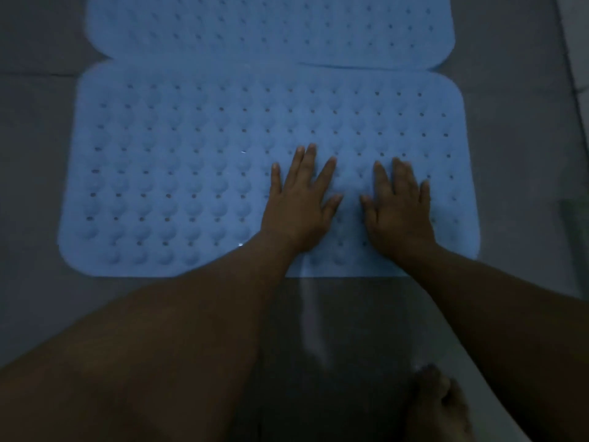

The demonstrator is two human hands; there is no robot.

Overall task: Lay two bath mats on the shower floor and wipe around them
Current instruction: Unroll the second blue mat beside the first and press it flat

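The grey shower floor (38, 173) spreads around my hands. The near blue mat (178, 173) lies under them, the far mat (255, 27) just beyond my fingertips, edges touching. My left hand (301, 204) and right hand (400, 207) press flat, fingers spread, side by side.

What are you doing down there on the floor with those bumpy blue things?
A person is laying bath mats on the grey shower floor. Both blue mats are down: the far mat lies at the top, and the near mat sits right against it. The left hand and right hand press flat on the near mat, fingers spread. A bare foot shows at the bottom. No wiping cloth is in view.
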